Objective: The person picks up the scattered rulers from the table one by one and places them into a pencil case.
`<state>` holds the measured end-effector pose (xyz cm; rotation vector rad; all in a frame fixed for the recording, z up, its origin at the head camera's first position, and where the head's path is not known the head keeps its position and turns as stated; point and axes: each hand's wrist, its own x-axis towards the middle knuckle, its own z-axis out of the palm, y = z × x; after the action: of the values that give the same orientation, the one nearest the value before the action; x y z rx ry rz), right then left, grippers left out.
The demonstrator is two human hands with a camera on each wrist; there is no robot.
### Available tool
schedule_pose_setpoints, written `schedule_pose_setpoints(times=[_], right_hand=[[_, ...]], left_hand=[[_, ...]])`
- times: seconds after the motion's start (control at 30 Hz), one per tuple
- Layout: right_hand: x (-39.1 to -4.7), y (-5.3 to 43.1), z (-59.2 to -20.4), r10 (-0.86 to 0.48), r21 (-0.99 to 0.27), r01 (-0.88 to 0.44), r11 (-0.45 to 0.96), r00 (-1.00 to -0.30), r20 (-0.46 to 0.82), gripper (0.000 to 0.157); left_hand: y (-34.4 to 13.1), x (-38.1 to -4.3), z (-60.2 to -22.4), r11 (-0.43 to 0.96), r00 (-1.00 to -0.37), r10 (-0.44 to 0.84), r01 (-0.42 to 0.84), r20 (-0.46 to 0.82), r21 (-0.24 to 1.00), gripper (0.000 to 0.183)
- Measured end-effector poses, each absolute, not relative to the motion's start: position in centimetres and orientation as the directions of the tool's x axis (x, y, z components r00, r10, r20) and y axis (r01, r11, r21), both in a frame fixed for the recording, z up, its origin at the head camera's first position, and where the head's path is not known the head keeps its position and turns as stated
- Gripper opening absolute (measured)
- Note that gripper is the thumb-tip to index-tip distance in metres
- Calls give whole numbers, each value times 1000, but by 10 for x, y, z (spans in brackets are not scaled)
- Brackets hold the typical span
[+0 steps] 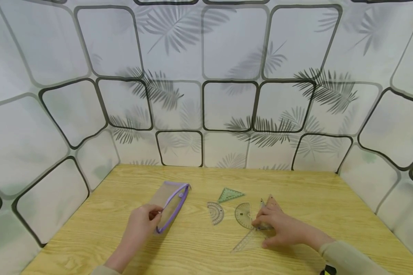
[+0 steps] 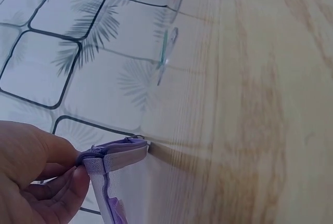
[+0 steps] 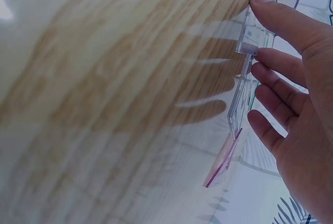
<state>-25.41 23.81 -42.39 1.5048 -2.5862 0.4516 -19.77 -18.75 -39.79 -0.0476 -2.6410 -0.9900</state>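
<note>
My left hand pinches the purple-edged opening of a see-through zip pencil pouch, which lies on the left of the table. In the left wrist view, thumb and finger grip one end of the pouch's purple zip. On the right, my right hand is over clear set squares, its fingers spread and loosely bent. Its thumb and fingertips are right at a clear set square on the table. Beyond the fingers, an orange-pink set square is partly hidden by that hand.
Between the hands lie a small clear protractor, a larger protractor and a green set square. A patterned cloth walls the wooden table at back and sides. A small black-and-yellow object shows by the right sleeve.
</note>
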Motion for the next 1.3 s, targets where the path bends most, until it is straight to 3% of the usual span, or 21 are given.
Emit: schedule_pose_setpoints(times=[0.3, 0.9, 1.3], right_hand=[[-252, 237, -418, -798, -272, -803, 530, -581, 161, 40], [-255, 238, -417, -783, -353, -756, 552, -615, 91, 46], [-254, 239, -417, -747, -495, -656, 570, -664, 19, 52]], left_hand=[[-190, -197, -392, 750, -946, -78, 151, 313, 644, 14], [-189, -193, -385, 702, -964, -98, 110, 249, 704, 16], [-187, -192, -386, 677, -966, -108, 101, 235, 729, 16]])
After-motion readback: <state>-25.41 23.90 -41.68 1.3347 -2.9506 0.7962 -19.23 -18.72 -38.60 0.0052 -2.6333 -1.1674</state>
